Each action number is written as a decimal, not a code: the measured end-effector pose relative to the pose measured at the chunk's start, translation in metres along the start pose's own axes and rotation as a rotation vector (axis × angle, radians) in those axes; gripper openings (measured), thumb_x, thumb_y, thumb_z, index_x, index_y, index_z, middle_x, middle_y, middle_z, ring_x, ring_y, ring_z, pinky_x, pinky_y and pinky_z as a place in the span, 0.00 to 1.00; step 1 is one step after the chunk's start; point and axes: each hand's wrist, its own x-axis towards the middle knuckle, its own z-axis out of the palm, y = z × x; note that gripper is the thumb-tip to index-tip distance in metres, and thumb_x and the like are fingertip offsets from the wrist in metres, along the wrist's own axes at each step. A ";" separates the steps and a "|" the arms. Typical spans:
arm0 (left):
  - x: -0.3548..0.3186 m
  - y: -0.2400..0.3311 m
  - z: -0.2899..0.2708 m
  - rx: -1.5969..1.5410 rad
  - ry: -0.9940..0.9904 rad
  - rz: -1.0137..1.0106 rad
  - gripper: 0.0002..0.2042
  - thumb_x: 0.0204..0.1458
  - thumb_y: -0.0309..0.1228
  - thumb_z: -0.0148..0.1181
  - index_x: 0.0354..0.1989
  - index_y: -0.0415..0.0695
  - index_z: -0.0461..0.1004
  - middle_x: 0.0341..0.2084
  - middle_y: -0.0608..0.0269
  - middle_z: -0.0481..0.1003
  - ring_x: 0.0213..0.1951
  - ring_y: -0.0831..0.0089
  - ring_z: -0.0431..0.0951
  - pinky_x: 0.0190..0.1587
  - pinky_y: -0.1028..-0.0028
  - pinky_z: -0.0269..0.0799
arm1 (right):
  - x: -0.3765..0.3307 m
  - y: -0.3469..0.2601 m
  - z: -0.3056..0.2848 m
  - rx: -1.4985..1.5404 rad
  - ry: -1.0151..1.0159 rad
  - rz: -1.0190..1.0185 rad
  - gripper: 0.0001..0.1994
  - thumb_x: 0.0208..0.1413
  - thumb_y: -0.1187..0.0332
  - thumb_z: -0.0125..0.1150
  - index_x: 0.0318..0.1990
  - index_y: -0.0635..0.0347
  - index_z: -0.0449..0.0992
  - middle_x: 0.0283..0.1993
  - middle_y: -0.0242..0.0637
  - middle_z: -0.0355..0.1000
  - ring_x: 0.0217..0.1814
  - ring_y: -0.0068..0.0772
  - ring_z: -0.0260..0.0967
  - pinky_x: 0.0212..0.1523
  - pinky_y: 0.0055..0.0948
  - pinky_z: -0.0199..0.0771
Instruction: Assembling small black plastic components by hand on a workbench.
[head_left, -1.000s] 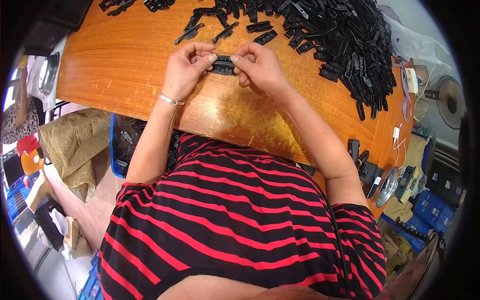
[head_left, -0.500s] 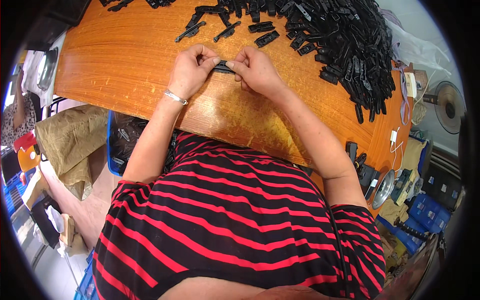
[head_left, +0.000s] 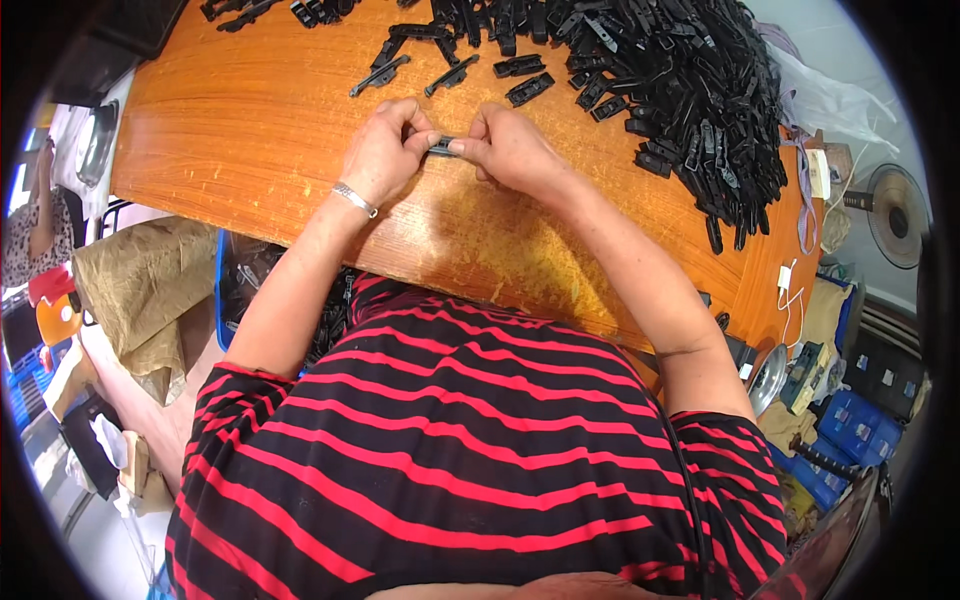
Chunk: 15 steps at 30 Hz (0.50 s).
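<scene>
Between my two hands, just above the brown wooden table (head_left: 250, 150), is a small black plastic part (head_left: 440, 147). My left hand (head_left: 388, 145) pinches its left end with thumb and fingers. The right hand (head_left: 508, 148) grips the other end the same way, thumb on top. Most of the part is hidden by my fingertips, so its exact kind does not show. Beyond my hands lie two slim black pieces (head_left: 452, 76) and a pair of short, wider black pieces (head_left: 530, 89).
A large heap of black plastic parts (head_left: 690, 90) covers the table's far right. More black pieces (head_left: 240, 12) lie at the far left edge. Below the table's left side stands a blue bin (head_left: 222, 290) beside brown wrapping paper (head_left: 140, 290). A fan (head_left: 893, 215) is at right.
Both hands have shifted slightly lower in the view and keep hold of the black part. The part looks turned a little, showing a greyer face.
</scene>
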 end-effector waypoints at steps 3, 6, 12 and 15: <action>0.000 -0.001 0.001 -0.046 0.023 0.005 0.07 0.47 0.28 0.65 0.27 0.40 0.72 0.28 0.57 0.72 0.30 0.64 0.74 0.35 0.68 0.70 | -0.004 0.001 0.006 -0.046 0.053 -0.037 0.13 0.56 0.64 0.63 0.30 0.63 0.67 0.18 0.34 0.68 0.17 0.23 0.65 0.18 0.26 0.63; -0.012 -0.003 -0.007 -0.061 0.028 0.030 0.06 0.47 0.27 0.64 0.27 0.40 0.73 0.28 0.56 0.72 0.30 0.64 0.74 0.35 0.69 0.70 | -0.011 0.008 0.012 -0.164 0.204 -0.199 0.13 0.55 0.61 0.62 0.29 0.62 0.69 0.18 0.34 0.69 0.18 0.25 0.65 0.20 0.27 0.64; -0.087 -0.036 -0.100 -0.224 -0.088 -0.346 0.05 0.51 0.25 0.60 0.27 0.39 0.72 0.18 0.70 0.70 0.22 0.79 0.68 0.26 0.77 0.66 | -0.019 0.021 -0.019 -0.166 0.298 -0.116 0.11 0.54 0.62 0.62 0.34 0.61 0.73 0.25 0.39 0.73 0.29 0.33 0.72 0.30 0.33 0.70; -0.138 -0.080 -0.166 0.009 -0.076 -0.350 0.04 0.46 0.22 0.62 0.28 0.37 0.74 0.22 0.66 0.72 0.28 0.79 0.71 0.34 0.78 0.67 | -0.008 0.046 -0.040 -0.358 0.476 -0.283 0.09 0.52 0.67 0.63 0.38 0.59 0.74 0.36 0.41 0.73 0.34 0.43 0.73 0.34 0.38 0.72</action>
